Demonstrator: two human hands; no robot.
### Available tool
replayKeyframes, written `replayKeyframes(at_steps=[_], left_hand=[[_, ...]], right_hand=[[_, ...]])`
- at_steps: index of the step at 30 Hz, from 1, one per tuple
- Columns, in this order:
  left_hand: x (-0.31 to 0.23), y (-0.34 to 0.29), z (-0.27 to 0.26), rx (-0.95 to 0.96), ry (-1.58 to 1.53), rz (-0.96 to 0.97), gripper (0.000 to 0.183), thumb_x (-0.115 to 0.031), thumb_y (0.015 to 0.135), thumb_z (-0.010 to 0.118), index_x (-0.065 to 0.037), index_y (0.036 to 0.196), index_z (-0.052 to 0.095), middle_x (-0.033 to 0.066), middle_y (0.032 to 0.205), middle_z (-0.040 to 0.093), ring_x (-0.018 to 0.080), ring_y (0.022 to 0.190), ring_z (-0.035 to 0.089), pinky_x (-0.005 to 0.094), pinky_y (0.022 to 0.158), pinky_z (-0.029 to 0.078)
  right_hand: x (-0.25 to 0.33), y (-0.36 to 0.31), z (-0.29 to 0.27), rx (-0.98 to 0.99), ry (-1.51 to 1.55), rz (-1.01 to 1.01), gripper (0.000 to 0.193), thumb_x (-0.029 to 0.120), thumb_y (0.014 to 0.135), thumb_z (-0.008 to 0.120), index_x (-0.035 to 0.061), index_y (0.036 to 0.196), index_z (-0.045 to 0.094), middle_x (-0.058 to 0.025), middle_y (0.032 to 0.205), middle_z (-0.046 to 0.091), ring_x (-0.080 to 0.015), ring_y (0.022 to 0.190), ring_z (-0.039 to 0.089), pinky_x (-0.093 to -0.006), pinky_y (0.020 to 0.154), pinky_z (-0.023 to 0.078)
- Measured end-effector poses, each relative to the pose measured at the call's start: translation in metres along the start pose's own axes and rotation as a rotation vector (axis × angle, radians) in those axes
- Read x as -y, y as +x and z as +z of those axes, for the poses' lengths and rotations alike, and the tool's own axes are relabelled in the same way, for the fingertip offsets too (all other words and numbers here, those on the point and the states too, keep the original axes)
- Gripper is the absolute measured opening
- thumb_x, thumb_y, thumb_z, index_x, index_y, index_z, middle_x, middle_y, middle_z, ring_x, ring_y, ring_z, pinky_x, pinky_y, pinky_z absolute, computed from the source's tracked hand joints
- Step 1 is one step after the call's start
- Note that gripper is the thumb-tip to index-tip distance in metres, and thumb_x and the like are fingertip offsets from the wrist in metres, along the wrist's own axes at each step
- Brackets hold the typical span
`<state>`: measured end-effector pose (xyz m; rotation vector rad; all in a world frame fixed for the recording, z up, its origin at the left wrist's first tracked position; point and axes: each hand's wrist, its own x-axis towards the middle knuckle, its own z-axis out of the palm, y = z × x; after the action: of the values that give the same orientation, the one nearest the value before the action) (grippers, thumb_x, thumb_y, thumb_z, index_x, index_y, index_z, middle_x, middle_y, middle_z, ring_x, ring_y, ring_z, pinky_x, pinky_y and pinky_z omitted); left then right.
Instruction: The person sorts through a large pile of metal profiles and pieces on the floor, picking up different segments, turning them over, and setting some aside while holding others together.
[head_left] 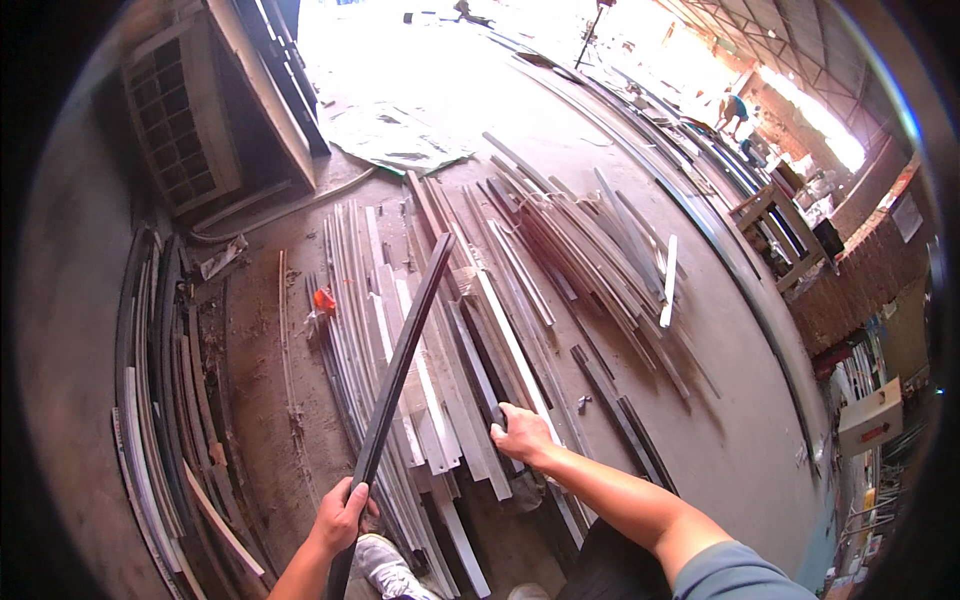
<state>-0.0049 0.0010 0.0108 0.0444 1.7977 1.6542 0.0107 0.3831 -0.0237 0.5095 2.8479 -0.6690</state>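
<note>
Gripping the dark bar (398, 365) above the pile of bars (435, 445), the left hand (345, 512) risks far-end swing from single-point support, while the right hand (522, 437) curls at the pile, its hold indeterminate.

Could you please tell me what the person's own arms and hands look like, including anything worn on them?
The left hand and right hand are both ungloved, with bare forearms and no watch or bracelet showing. A plain, short grey-blue sleeve covers the right upper arm; the left sleeve is out of view.
</note>
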Motion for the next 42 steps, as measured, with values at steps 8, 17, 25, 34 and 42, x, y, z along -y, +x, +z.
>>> replayKeyframes(at_steps=[8, 17, 25, 34, 42], left_hand=[[-0.002, 0.007, -0.007, 0.074, -0.018, -0.007, 0.035, -0.035, 0.108, 0.050, -0.002, 0.115, 0.060, 0.0070, 0.078, 0.068, 0.0103, 0.055, 0.056, 0.0255, 0.052, 0.046], [-0.013, 0.002, -0.017, 0.323, -0.034, -0.093, 0.044, -0.016, 0.090, 0.079, -0.004, 0.122, 0.052, 0.0070, 0.092, 0.069, 0.0131, 0.072, 0.065, 0.0279, 0.062, 0.052], [-0.014, 0.005, -0.016, 0.639, -0.171, -0.419, 0.060, -0.031, 0.083, 0.068, 0.003, 0.133, 0.064, 0.0058, 0.093, 0.063, 0.0163, 0.091, 0.060, 0.0361, 0.086, 0.053], [-0.028, 0.009, -0.008, 0.674, 0.054, -0.339, 0.046, -0.034, 0.096, 0.070, -0.006, 0.131, 0.060, -0.0017, 0.091, 0.058, 0.0084, 0.080, 0.054, 0.0262, 0.072, 0.046], [-0.046, 0.016, -0.011, 0.599, 0.340, -0.320, 0.045, -0.044, 0.095, 0.070, -0.004, 0.112, 0.061, 0.0044, 0.085, 0.062, 0.0145, 0.079, 0.059, 0.0316, 0.072, 0.050]], right_hand=[[0.058, -0.024, -0.003, -0.067, 0.565, -0.304, 0.031, 0.016, 0.093, 0.071, 0.0001, 0.119, 0.068, -0.0159, 0.109, 0.071, -0.0280, 0.100, 0.072, -0.0348, 0.087, 0.057], [0.072, -0.011, -0.056, -0.454, 0.101, -0.676, 0.071, 0.016, 0.082, 0.078, 0.0094, 0.146, 0.048, -0.0181, 0.149, 0.045, -0.0396, 0.138, 0.044, -0.0491, 0.114, 0.038], [0.055, 0.005, -0.064, -0.387, -0.154, -0.805, 0.061, 0.015, 0.067, 0.080, 0.0122, 0.125, 0.063, -0.0038, 0.119, 0.063, -0.0239, 0.134, 0.051, -0.0496, 0.123, 0.021], [0.033, 0.008, -0.065, -0.269, -0.088, -0.798, 0.060, 0.014, 0.065, 0.084, 0.0126, 0.122, 0.066, -0.0016, 0.102, 0.063, -0.0223, 0.111, 0.060, -0.0478, 0.120, 0.027], [0.025, 0.007, -0.068, -0.246, -0.088, -0.776, 0.056, 0.015, 0.065, 0.083, 0.0116, 0.119, 0.067, -0.0036, 0.102, 0.064, -0.0255, 0.107, 0.060, -0.0467, 0.114, 0.033]])
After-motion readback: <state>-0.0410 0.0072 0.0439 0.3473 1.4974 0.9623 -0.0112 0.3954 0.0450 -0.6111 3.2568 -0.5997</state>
